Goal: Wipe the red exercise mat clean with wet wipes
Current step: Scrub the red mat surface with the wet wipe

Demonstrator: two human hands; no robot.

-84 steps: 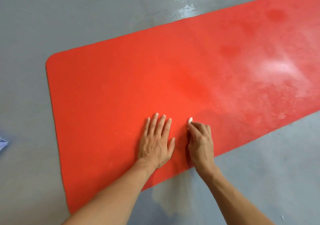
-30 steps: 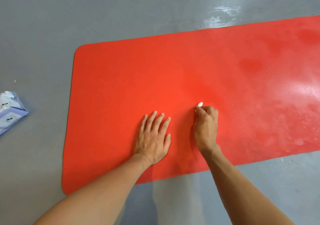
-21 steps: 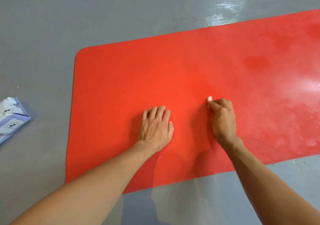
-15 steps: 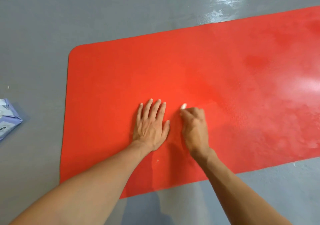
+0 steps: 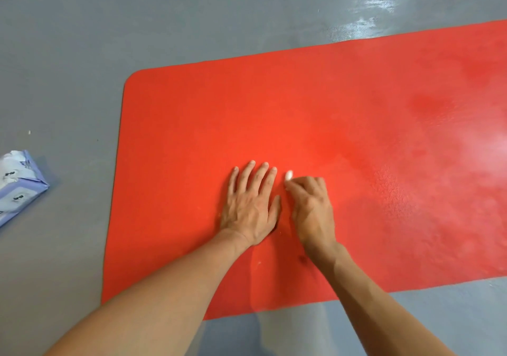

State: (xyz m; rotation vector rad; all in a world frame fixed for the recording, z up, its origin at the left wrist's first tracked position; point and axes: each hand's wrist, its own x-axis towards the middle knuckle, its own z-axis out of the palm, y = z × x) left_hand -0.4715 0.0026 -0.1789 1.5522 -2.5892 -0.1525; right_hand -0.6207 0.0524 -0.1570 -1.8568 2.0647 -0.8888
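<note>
Flat red rubber exercise mat (image 5: 274, 114): left hand (image 5: 251, 205) flat, bracing; right hand (image 5: 311, 207) pinching small balled white wet wipe (image 5: 289, 175). Advise firm overlapping strokes toward the dry end.

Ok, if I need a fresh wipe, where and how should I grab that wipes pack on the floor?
Probably pinch the wet wipes pack across its narrow width near the end facing the red mat, coming from above with the left hand. It lies flat on the grey floor left of the mat, partly out of frame, so only that end is clearly reachable. Its opening isn't clear.
</note>
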